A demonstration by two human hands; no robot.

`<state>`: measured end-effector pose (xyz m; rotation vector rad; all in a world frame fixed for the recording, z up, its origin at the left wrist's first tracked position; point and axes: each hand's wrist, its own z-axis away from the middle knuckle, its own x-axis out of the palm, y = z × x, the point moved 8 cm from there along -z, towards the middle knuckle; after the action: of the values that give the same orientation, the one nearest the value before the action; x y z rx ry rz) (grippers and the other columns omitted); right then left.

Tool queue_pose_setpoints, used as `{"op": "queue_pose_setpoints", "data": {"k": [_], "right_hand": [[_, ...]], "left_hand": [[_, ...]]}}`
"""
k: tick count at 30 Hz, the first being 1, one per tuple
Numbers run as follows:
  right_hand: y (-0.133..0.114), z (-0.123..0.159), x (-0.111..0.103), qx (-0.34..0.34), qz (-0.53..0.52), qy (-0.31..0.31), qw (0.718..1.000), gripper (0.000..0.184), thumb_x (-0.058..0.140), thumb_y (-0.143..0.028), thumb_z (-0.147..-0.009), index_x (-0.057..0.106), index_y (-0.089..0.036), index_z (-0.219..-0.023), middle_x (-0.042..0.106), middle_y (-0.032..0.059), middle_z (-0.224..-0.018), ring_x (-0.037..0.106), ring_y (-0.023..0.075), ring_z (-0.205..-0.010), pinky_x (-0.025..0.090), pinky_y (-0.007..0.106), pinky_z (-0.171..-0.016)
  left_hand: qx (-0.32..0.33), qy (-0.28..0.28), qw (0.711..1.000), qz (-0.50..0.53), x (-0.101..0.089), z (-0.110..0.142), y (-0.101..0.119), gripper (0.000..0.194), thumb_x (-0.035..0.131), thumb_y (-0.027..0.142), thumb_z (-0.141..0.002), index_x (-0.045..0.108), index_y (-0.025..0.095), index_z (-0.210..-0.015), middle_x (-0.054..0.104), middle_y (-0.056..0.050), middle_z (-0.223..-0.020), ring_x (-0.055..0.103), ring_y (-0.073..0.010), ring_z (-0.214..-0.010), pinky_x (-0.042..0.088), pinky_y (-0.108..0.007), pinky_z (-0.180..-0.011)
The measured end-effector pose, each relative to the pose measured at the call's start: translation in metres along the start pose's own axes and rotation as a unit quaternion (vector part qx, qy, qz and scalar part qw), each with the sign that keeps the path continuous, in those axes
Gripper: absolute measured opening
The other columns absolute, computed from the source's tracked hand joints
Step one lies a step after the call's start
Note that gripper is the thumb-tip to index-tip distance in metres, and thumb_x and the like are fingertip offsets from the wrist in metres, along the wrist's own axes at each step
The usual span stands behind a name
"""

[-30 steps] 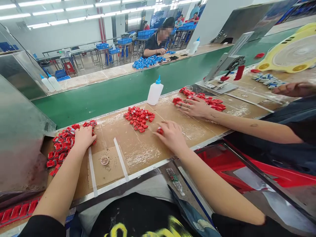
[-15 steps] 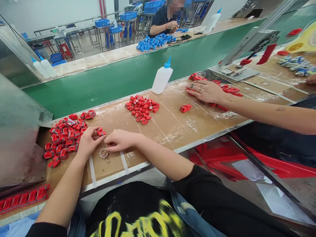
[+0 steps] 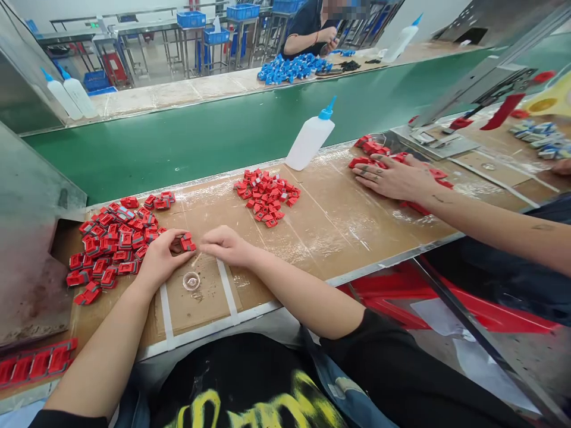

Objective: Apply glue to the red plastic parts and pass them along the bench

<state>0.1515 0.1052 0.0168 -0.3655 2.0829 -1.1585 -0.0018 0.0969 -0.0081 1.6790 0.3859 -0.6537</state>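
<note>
Cardboard-covered workbench (image 3: 321, 249): large heap of red plastic parts (image 3: 107, 249) and smaller pile of red plastic parts (image 3: 267, 196), both still sizeable. Left hand (image 3: 163, 255), fingers closed, pinches one red part (image 3: 188, 242) beside the heap. Right hand (image 3: 225, 246), fingers loosely curled, hold unclear. Small glass dish (image 3: 191, 280) below both.

Small red plastic parts (image 3: 107, 249), loosely heaped, one piece (image 3: 188, 242) apart

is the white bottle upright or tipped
Upright: the white squeeze bottle stands on its base at the back edge of the brown work board, its blue nozzle on top.
</note>
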Motion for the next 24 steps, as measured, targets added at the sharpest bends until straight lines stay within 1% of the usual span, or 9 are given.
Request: {"op": "queue_pose_setpoints", "data": {"k": [2, 3, 4, 8, 11, 14, 18, 22, 24], "right_hand": [[0.01, -0.002, -0.013, 0.033, 0.007, 0.09, 0.995, 0.045, 0.047, -0.042, -0.099, 0.031, -0.021, -0.062, 0.029, -0.0058, -0.061, 0.032, 0.0091, -0.058, 0.026, 0.025, -0.059], [0.014, -0.003, -0.015, 0.042, 0.016, 0.116, 0.992, 0.044, 0.047, -0.042, -0.099, 0.032, -0.021, -0.063, 0.03, -0.0057, -0.062, 0.033, 0.0093, -0.059, 0.026, 0.025, -0.06], [0.017, -0.005, -0.016, 0.047, 0.027, 0.129, 0.99, 0.043, 0.047, -0.042, -0.099, 0.032, -0.021, -0.064, 0.032, -0.0057, -0.062, 0.034, 0.0096, -0.061, 0.027, 0.025, -0.061], [0.027, -0.008, -0.01, 0.062, 0.073, 0.124, 0.988, 0.041, 0.048, -0.04, -0.1, 0.035, -0.02, -0.066, 0.036, -0.0058, -0.063, 0.036, 0.0097, -0.062, 0.027, 0.025, -0.062], [0.031, -0.008, -0.007, 0.067, 0.083, 0.108, 0.988, 0.041, 0.048, -0.04, -0.1, 0.037, -0.02, -0.066, 0.036, -0.0058, -0.063, 0.037, 0.0096, -0.062, 0.026, 0.025, -0.062], [0.03, -0.008, -0.006, 0.061, 0.078, 0.098, 0.99, 0.042, 0.048, -0.04, -0.1, 0.036, -0.019, -0.065, 0.035, -0.0059, -0.063, 0.036, 0.0093, -0.062, 0.026, 0.025, -0.062], [0.026, -0.008, -0.007, 0.054, 0.078, 0.113, 0.989, 0.042, 0.049, -0.039, -0.1, 0.034, -0.02, -0.065, 0.034, -0.0059, -0.063, 0.035, 0.0091, -0.062, 0.025, 0.025, -0.062], [0.027, -0.009, -0.006, 0.058, 0.078, 0.104, 0.99, 0.043, 0.05, -0.037, -0.099, 0.031, -0.02, -0.064, 0.031, -0.0063, -0.061, 0.033, 0.0088, -0.06, 0.023, 0.026, -0.06], [0.028, -0.008, -0.008, 0.063, 0.088, 0.114, 0.988, 0.043, 0.05, -0.036, -0.098, 0.031, -0.02, -0.063, 0.031, -0.0063, -0.061, 0.033, 0.0087, -0.06, 0.023, 0.026, -0.06]], "left_hand": [[-0.004, -0.005, 1.0, 0.007, 0.002, 0.0, -0.001, 0.046, 0.078, 0.044, -0.08, 0.067, 0.024, -0.12, 0.073, -0.007, -0.109, 0.072, -0.0237, -0.086, 0.058, -0.038, -0.082], [-0.005, -0.007, 1.0, 0.007, 0.002, 0.0, -0.001, 0.045, 0.078, 0.043, -0.08, 0.067, 0.024, -0.12, 0.073, -0.006, -0.108, 0.072, -0.0237, -0.086, 0.058, -0.038, -0.083], [-0.006, -0.009, 1.0, 0.005, 0.003, 0.0, -0.001, 0.045, 0.078, 0.043, -0.081, 0.067, 0.025, -0.12, 0.073, -0.006, -0.107, 0.072, -0.0238, -0.086, 0.058, -0.038, -0.083], [-0.002, -0.01, 1.0, -0.012, 0.002, 0.0, -0.001, 0.043, 0.078, 0.04, -0.081, 0.068, 0.024, -0.12, 0.073, -0.006, -0.105, 0.072, -0.0245, -0.088, 0.058, -0.038, -0.084], [0.001, -0.009, 1.0, -0.01, 0.002, 0.0, 0.0, 0.043, 0.078, 0.039, -0.081, 0.068, 0.024, -0.12, 0.073, -0.006, -0.106, 0.072, -0.0239, -0.088, 0.058, -0.037, -0.083], [-0.003, -0.011, 1.0, -0.008, 0.002, 0.0, 0.002, 0.042, 0.078, 0.037, -0.081, 0.068, 0.023, -0.119, 0.073, -0.005, -0.108, 0.073, -0.0233, -0.089, 0.059, -0.036, -0.083], [-0.004, -0.009, 1.0, -0.017, 0.001, 0.0, 0.003, 0.041, 0.077, 0.036, -0.082, 0.068, 0.024, -0.12, 0.074, -0.004, -0.107, 0.073, -0.0221, -0.087, 0.059, -0.036, -0.083], [0.002, -0.009, 1.0, -0.016, 0.002, 0.0, 0.002, 0.042, 0.078, 0.037, -0.082, 0.068, 0.023, -0.12, 0.074, -0.005, -0.109, 0.073, -0.0227, -0.089, 0.06, -0.036, -0.084], [0.002, -0.007, 1.0, -0.014, 0.002, 0.0, 0.001, 0.042, 0.078, 0.038, -0.082, 0.068, 0.024, -0.12, 0.074, -0.005, -0.108, 0.073, -0.0227, -0.089, 0.06, -0.036, -0.083]]}}
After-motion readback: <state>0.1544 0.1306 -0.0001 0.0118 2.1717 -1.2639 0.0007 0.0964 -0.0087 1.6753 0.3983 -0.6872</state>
